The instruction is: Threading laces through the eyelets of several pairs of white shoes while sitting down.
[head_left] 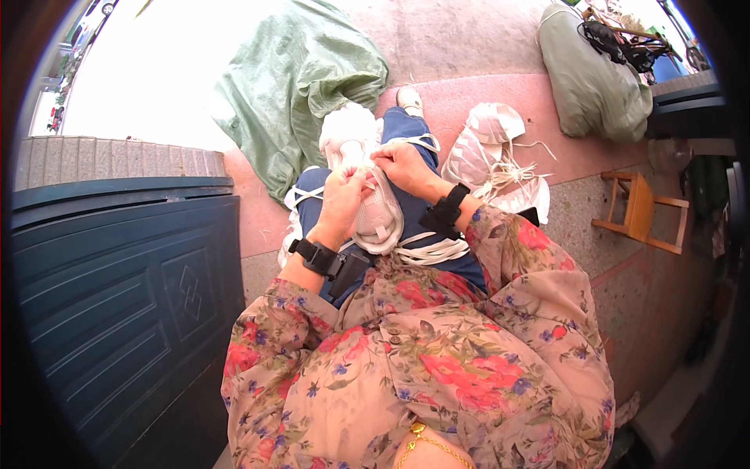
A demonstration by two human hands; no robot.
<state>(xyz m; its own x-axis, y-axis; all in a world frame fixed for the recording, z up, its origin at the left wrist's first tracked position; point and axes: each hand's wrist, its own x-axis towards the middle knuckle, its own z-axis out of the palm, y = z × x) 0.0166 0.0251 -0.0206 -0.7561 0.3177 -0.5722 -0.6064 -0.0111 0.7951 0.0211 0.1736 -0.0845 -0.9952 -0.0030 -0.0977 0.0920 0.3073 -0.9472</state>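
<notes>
A pale white sneaker (380,223) lies on my lap, its heel toward me. My left hand (341,202) is closed in a pinch at the left edge of its lacing opening. From the other side my right hand (408,168) pinches a thin white shoelace close to the same opening; its ends are hidden by the fingers. Just past my hands, another white shoe piece (348,133) rests between my knees. A bundle of loose white laces (434,250) lies over my right thigh, and more lace strands cross both trouser legs.
White shoe pieces (483,144) and tangled laces (509,178) lie on the floor to my right. Farther right stands a small wooden stool (641,211). A green sheet (301,86) covers something ahead, a full sack (590,82) sits far right, and a blue door (129,289) is at left.
</notes>
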